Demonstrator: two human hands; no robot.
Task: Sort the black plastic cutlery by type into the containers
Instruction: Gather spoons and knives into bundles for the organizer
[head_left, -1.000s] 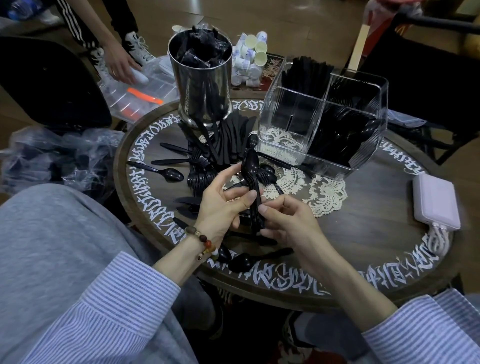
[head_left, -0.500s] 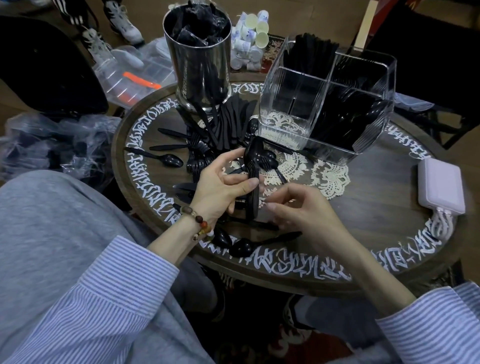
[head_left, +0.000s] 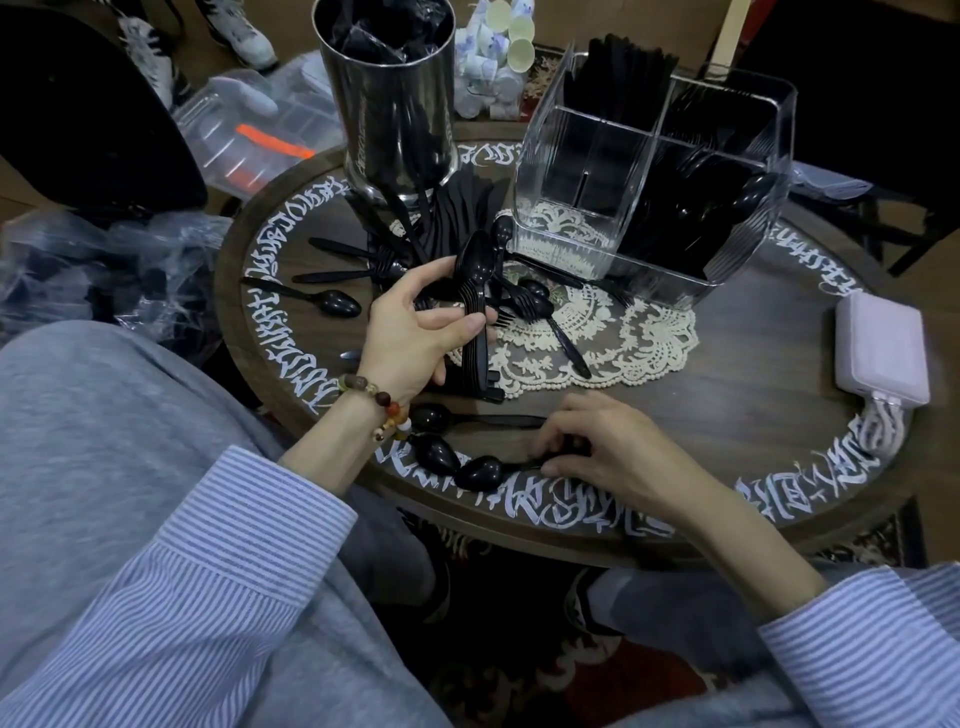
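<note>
My left hand (head_left: 415, 332) grips a stacked bundle of black spoons (head_left: 475, 291), bowls pointing away from me. My right hand (head_left: 597, 452) is down at the table's near edge, fingers curled onto the handle of a loose black spoon (head_left: 480, 470). Two more spoons (head_left: 434, 418) lie beside it. A pile of loose forks and knives (head_left: 441, 218) lies between the steel canister (head_left: 395, 104) and the clear divided container (head_left: 649, 171), which holds black cutlery in its back and right compartments; its front left compartment looks bare.
The round wooden table (head_left: 779, 364) carries a lace doily (head_left: 623, 338) and a pink power bank (head_left: 880, 353) with a cable at right. Plastic bags (head_left: 78, 270) lie on the floor at left. Small paper cups (head_left: 493, 47) stand behind the canister.
My right hand left the spoon bundle and dropped toward me to the loose spoon at the near edge. The left hand keeps hold of the bundle.
</note>
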